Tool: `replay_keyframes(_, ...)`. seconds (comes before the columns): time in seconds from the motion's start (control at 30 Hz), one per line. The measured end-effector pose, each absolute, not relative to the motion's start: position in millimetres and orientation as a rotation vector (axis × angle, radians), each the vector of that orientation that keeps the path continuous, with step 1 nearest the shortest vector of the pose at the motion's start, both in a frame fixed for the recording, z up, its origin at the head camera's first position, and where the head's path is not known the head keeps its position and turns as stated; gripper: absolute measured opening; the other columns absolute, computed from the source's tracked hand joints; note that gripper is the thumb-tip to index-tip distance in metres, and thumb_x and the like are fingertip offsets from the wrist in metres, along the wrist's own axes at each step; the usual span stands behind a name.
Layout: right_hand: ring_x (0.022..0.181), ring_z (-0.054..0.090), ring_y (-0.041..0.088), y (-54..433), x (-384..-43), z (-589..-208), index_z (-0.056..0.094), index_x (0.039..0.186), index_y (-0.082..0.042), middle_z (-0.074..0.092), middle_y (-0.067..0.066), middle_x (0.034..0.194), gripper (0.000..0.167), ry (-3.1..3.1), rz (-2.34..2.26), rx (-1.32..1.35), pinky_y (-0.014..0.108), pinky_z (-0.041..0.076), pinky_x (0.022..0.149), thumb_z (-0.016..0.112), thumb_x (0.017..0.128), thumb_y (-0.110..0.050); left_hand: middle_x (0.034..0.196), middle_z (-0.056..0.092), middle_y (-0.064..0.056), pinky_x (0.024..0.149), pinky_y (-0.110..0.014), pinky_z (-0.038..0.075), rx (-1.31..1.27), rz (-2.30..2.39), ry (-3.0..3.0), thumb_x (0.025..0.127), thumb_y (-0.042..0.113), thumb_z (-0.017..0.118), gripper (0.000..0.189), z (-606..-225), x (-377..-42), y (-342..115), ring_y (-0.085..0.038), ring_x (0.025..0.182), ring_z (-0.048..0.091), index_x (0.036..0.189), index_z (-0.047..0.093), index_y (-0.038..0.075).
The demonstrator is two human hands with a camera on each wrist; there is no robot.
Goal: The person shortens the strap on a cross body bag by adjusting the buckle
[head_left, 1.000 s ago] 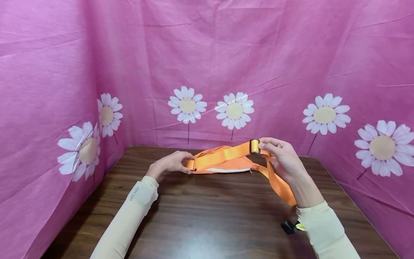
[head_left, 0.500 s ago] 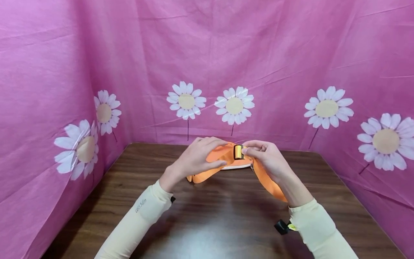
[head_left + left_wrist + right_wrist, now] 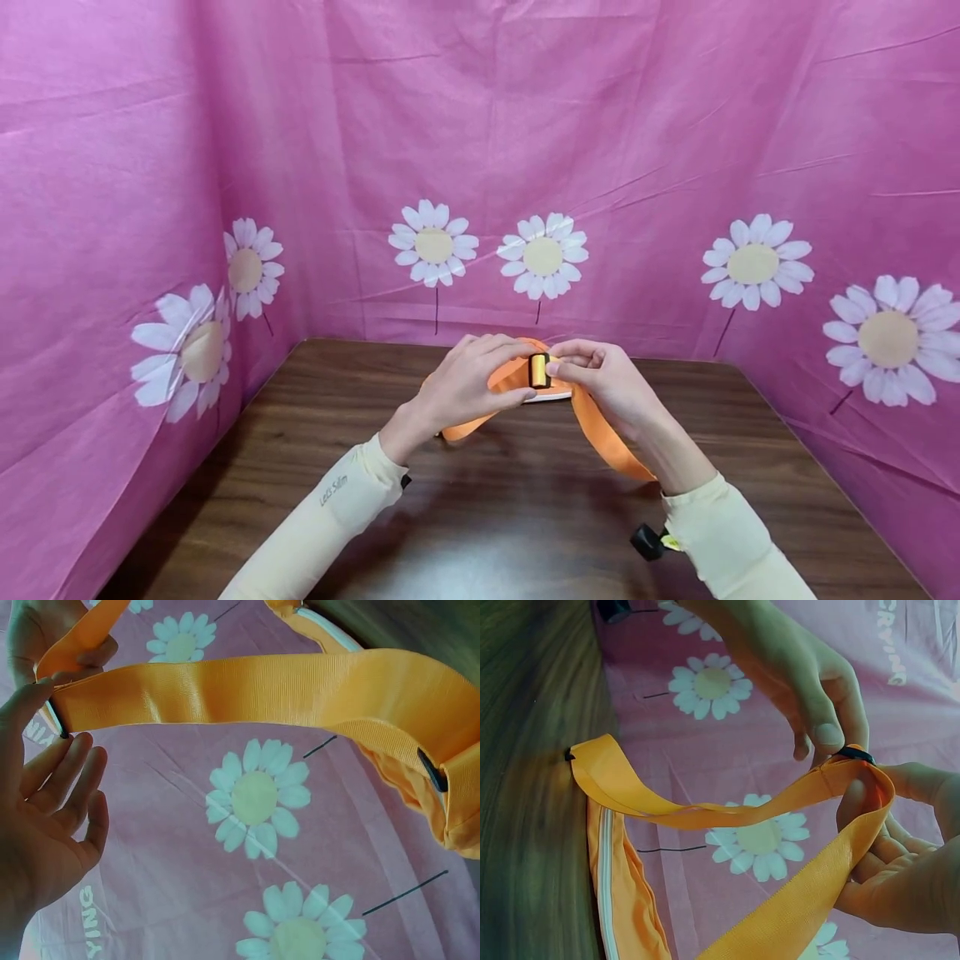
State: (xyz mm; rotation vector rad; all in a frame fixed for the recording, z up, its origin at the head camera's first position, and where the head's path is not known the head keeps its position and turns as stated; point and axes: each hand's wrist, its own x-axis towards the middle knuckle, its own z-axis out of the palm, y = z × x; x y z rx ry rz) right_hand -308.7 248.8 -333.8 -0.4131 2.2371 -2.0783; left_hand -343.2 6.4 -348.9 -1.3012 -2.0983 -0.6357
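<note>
The left hand (image 3: 468, 379) pinches a black slider buckle (image 3: 538, 372) by its edges, the thumb along the lower side and the fingers along the upper. The right hand (image 3: 611, 383), just to the right of the buckle, grips the orange strap (image 3: 609, 446) between thumb and fingers where the webbing bends into a loop beside it.

From the buckle the strap runs leftward behind the left hand to a black end ring (image 3: 433, 769); on the other side it droops down to the right, toward the right sleeve (image 3: 727, 533). Just behind and below the buckle lies the orange waist bag (image 3: 637, 892), with its white zip (image 3: 606, 877) along the edge; in the head view the left hand covers much of it. The brown desk (image 3: 450, 517) spreads in front of and beneath the buckle, and a pink daisy-printed curtain (image 3: 495, 125) hangs beyond.

As for progress, the strap is already threaded through the buckle and both hands have hold there, so work on the strap length looks under way. Neither hand has let go, and the strap is not yet laid down or straightened. How far the webbing has slid cannot be told.
</note>
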Motion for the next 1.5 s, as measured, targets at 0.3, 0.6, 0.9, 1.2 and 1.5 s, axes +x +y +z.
replay_keyframes(0.3,0.09,0.067,0.021,249.1,-309.9,-334.4,0.067,0.118,0.003,0.072,0.013,0.106,0.034,2.18,-2.072,-0.503,0.034,0.054,0.082,0.078,0.092,-0.016,0.113,0.065,0.01,0.09,-0.041,0.043,-1.313,-0.921,-2.125,0.084,0.035,0.079,0.049,-352.9,-345.0,5.5,-0.008,0.103,0.059,0.129,0.067,0.021)
replay_keyframes(0.6,0.086,0.064,0.022,260.3,-309.9,-334.8,0.067,0.121,0.001,0.07,0.013,0.101,0.035,2.182,-2.014,-0.535,0.034,0.055,0.074,0.076,0.094,-0.018,0.109,0.064,0.011,0.091,-0.038,0.044,-1.328,-1.055,-2.123,0.085,0.032,0.079,0.045,-349.9,-344.8,0.1,-0.008,0.102,0.059,0.126,0.067,0.018)
replay_keyframes(0.9,0.079,0.061,0.02,259.0,-307.8,-333.6,0.067,0.114,0.003,0.066,0.01,0.091,0.03,2.187,-2.018,-0.522,0.03,0.053,0.067,0.077,0.093,-0.017,0.108,0.063,0.01,0.091,-0.037,0.044,-1.374,-1.079,-2.124,0.085,0.03,0.08,0.043,-347.3,-344.7,-2.4,-0.013,0.101,0.06,0.123,0.065,0.018)
replay_keyframes(1.2,0.081,0.057,0.018,256.7,-305.6,-335.1,0.069,0.109,0.003,0.065,0.006,0.088,0.027,2.237,-2.008,-0.52,0.028,0.048,0.067,0.078,0.092,-0.017,0.106,0.063,0.01,0.087,-0.037,0.042,-1.417,-0.918,-2.118,0.082,0.031,0.079,0.042,-348.3,-345.2,-3.4,-0.011,0.1,0.059,0.119,0.065,0.017)
replay_keyframes(1.5,0.087,0.06,0.022,255.9,-304.2,-333.5,0.07,0.108,0.005,0.067,0.01,0.091,0.027,2.226,-2.037,-0.524,0.033,0.052,0.076,0.077,0.093,-0.016,0.122,0.065,0.012,0.096,-0.037,0.047,-1.511,-1.108,-2.091,0.091,0.026,0.076,0.048,-349.8,-346.1,-0.2,-0.007,0.112,0.06,0.135,0.062,0.017)
